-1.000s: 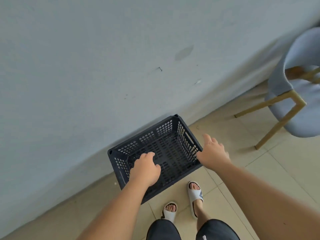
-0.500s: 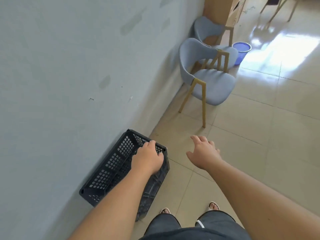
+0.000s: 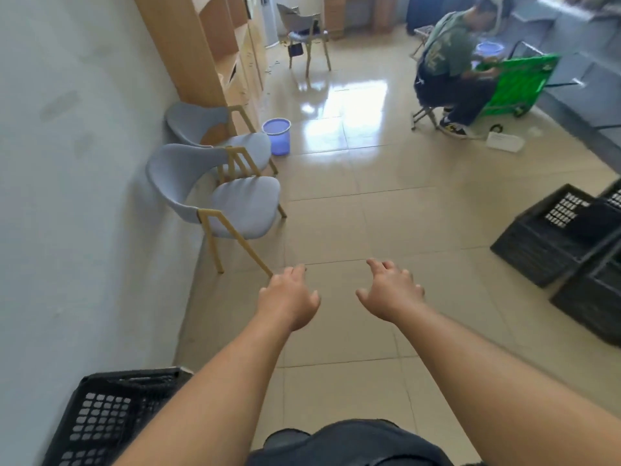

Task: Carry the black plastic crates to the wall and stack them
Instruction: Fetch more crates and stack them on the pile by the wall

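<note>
One black plastic crate sits on the floor against the grey wall at the bottom left, partly behind my left forearm. More black crates stand grouped on the tiles at the right edge, one of them cut off by the frame. My left hand and my right hand hover side by side over bare floor in the middle, fingers loosely apart, holding nothing and touching no crate.
Two grey chairs with gold legs stand along the wall ahead, a blue bucket beyond them. A wooden shelf unit lines the wall. A seated person works at a green cart at the far right.
My left hand has let go of the crate by the wall. The view has swung from the wall to the room, bringing the other crates into sight on the right.
</note>
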A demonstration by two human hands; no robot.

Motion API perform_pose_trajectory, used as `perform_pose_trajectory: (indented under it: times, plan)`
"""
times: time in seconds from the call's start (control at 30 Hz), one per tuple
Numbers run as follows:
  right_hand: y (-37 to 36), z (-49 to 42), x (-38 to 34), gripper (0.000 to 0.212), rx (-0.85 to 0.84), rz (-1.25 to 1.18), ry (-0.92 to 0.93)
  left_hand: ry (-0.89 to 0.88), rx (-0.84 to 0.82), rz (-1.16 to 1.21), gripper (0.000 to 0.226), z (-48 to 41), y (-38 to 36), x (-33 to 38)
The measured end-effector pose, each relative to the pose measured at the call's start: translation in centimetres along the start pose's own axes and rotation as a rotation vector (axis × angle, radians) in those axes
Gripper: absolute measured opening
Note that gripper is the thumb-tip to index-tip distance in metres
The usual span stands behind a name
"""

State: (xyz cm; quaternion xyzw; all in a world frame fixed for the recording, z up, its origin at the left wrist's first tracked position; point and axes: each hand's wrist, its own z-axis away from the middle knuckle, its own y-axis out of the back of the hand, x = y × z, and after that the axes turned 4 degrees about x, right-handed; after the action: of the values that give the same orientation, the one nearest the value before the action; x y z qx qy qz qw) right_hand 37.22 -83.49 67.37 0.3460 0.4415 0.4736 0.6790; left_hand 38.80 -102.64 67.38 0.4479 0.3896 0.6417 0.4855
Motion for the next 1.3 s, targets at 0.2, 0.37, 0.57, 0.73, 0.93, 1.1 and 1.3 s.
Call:
perform_pose_trajectory:
  times: [0.2,0.37,0.57,0.73,0.93,1.1,1.3]
  plan:
    - [4.5,-1.2,12.2,0.076,0.054,-0.077,-0.249,-0.235,-0.055,-0.08,0.068,-4.3,-0.7,13.0]
    - [6.4,-2.4,19.3,0.075,0.088,-0.169,-0.448,-0.398,-0.108,-0.131,0.068,-7.7,-1.6,20.7]
    - [9.3,-5.5,25.8,0.073,0.149,-0.235,-0.645,-0.577,-0.147,-0.18,0.065,-14.0,-2.6,29.1]
    - [13.0,-9.8,29.8,0.071,0.216,-0.309,-0.8,-0.727,-0.183,-0.18,0.066,-20.5,-2.0,36.3]
    - [15.6,-12.6,34.0,0.071,0.288,-0.395,-0.971,-0.865,-0.258,-0.235,0.068,-26.4,-2.2,44.6]
    - [16.8,-11.5,39.3,0.064,0.283,-0.381,-1.117,-1.007,-0.309,-0.284,0.067,-26.7,-4.1,52.1]
    - [17.8,-10.3,48.6,0.059,0.327,-0.418,-1.208,-1.153,-0.308,-0.338,0.064,-24.9,-7.6,63.7]
